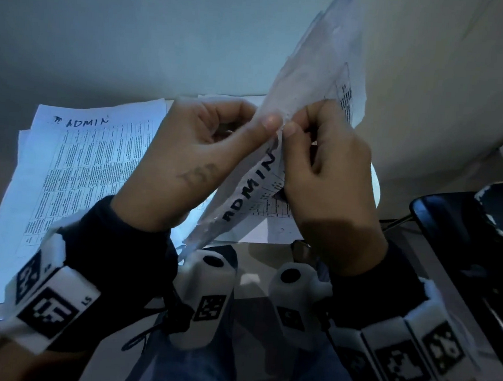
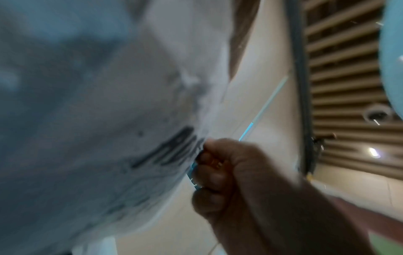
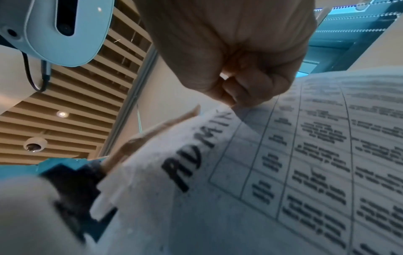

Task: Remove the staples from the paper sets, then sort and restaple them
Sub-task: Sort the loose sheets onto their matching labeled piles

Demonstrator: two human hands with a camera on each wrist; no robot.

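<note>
I hold a paper set marked "ADMIN" tilted up in the air above the table. My left hand pinches its top corner between thumb and forefinger. My right hand pinches the same corner right beside it, thumbs almost touching. In the right wrist view my right hand nips the corner of the printed sheet. The left wrist view shows the blurred paper set with curled fingers at its edge. No staple is visible. A second stack, also marked "ADMIN", lies flat on the table at the left.
More loose sheets lie under my hands. A black object stands at the right edge of the table. A white rounded thing shows behind my right hand. The pale table stretches away beyond the papers.
</note>
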